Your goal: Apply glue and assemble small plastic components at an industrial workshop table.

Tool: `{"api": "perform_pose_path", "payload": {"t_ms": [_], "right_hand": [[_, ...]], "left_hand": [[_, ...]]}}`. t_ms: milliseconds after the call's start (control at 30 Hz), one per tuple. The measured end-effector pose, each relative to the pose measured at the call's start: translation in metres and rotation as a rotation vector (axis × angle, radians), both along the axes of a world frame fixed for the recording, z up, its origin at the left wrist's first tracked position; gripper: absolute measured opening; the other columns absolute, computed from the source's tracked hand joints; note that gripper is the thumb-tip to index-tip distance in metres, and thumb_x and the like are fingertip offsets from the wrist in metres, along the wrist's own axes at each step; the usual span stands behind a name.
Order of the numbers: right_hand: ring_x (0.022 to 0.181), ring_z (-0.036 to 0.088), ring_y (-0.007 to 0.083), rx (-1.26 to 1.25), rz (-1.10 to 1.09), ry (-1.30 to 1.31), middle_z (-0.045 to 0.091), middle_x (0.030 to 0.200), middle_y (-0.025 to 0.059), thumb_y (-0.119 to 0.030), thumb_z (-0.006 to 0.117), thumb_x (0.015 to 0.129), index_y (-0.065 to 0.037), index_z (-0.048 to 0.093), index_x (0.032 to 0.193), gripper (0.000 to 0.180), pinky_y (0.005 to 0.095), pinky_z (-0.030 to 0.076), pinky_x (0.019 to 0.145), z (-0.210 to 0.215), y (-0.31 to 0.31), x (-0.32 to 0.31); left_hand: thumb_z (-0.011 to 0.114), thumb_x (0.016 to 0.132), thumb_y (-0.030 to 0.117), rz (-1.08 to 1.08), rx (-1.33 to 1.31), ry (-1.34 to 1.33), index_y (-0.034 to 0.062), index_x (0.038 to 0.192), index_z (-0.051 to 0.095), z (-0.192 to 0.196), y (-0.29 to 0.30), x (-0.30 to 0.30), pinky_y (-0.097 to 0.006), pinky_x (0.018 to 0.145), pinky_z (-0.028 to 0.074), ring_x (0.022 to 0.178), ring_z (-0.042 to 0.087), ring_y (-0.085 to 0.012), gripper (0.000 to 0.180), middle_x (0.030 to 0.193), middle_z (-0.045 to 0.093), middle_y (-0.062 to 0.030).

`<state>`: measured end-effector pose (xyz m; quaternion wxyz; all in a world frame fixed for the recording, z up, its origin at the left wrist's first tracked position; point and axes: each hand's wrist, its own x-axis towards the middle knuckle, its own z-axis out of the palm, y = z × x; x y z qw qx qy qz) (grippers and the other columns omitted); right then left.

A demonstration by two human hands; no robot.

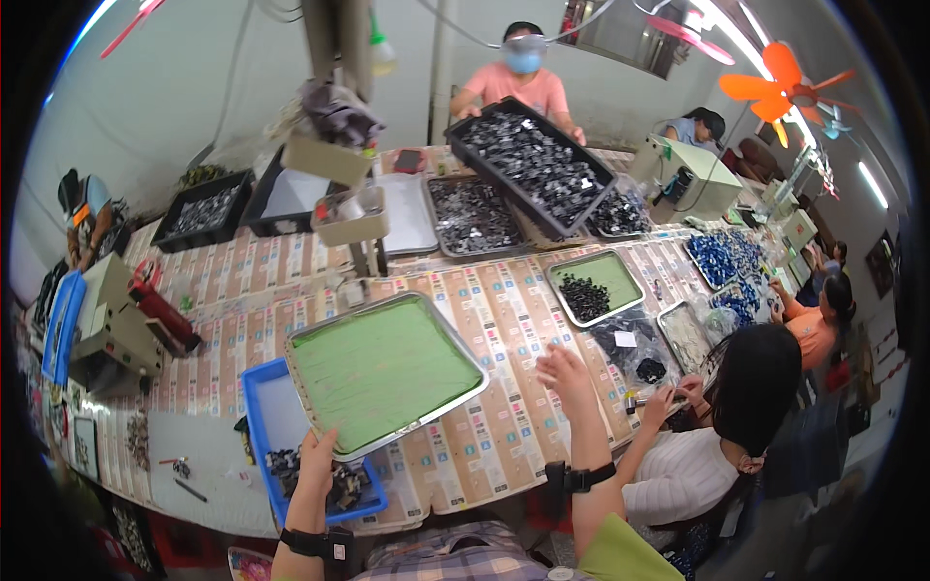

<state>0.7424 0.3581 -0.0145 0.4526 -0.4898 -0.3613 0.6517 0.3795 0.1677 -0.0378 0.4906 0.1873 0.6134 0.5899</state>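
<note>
Worktop (523, 310) w/ printed cover fills the mid view; L arm (306, 504) reaches up over its front edge, R arm (593, 455) raised nearly vertical; lg green-lined tray (387, 373) held aslant above worktop by L hand (318, 463) – fingers clasped on its near corner, rest of tray extending far side & R of that grip; R hand (565, 371) off tray, holding nothing, fingers parted, just beyond tray's R corner; blue bin (250, 407) nr front edge, partly under tray – can't tell if touching; sm. green-lined tray (625, 279) past R hand, black pcs (584, 297) inside; dark pcs (341, 487) in bin.
</note>
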Motion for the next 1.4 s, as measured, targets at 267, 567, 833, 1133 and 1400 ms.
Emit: {"api": "perform_pose_path", "payload": {"t_ms": [267, 567, 833, 1133, 1400], "right_hand": [[0.107, 0.043, 0.0245, -0.001, -0.212, 0.001, 0.044, 0.116, 0.0136, -0.029, 0.062, 0.077, -0.002, 0.033, 0.125, 0.063, 0.0389, 0.036, 0.086, -0.029, 0.173, 0.049], [0.063, 0.05, 0.0172, -0.08, -0.25, 0.128, 0.049, 0.08, 0.0042, -0.017, 0.059, 0.074, -0.008, 0.045, 0.101, 0.031, 0.0341, 0.043, 0.056, -0.054, 0.301, 0.052], [0.039, 0.036, 0.0143, -0.211, -0.207, -0.02, 0.037, 0.05, 0.001, -0.007, 0.052, 0.066, -0.008, 0.043, 0.065, 0.009, 0.0304, 0.035, 0.036, -0.056, 0.322, 0.044], [0.048, 0.047, 0.0181, -0.219, -0.2, 0.053, 0.048, 0.063, 0.003, -0.007, 0.052, 0.065, -0.005, 0.049, 0.071, 0.007, 0.0306, 0.044, 0.043, -0.033, 0.238, 0.071], [0.075, 0.053, 0.025, -0.177, -0.333, 0.209, 0.05, 0.08, 0.0097, -0.006, 0.052, 0.063, -0.001, 0.047, 0.083, 0.021, 0.0369, 0.046, 0.07, 0.016, 0.095, 0.056]], "left_hand": [[0.049, 0.084, 0.012, -0.221, -0.126, 0.017, -0.0012, 0.108, 0.049, -0.061, 0.083, 0.04, -0.03, 0.073, 0.045, 0.084, 0.056, -0.0172, 0.028, 0.097, 0.058, -0.0091], [0.056, 0.081, 0.02, -0.382, -0.401, 0.104, -0.001, 0.11, 0.049, -0.106, 0.15, 0.053, -0.031, 0.075, 0.045, 0.086, 0.057, -0.0191, 0.036, 0.097, 0.06, -0.0106], [0.063, 0.076, 0.027, -0.379, -0.051, 0.757, 0.0003, 0.118, 0.041, -0.059, 0.262, 0.045, -0.031, 0.08, 0.043, 0.09, 0.055, -0.0217, 0.055, 0.099, 0.058, -0.0128], [0.066, 0.064, 0.053, -0.407, -0.01, -0.235, 0.0118, 0.132, 0.021, 0.03, 0.442, 0.127, -0.058, 0.088, 0.031, 0.122, 0.028, -0.0284, 0.092, 0.134, 0.026, -0.0142], [0.056, 0.071, 0.051, -0.876, 0.18, -0.087, 0.0083, 0.121, 0.044, 0.076, 0.352, 0.114, -0.062, 0.084, 0.032, 0.123, 0.026, -0.0345, 0.067, 0.13, 0.034, -0.0165]]}}
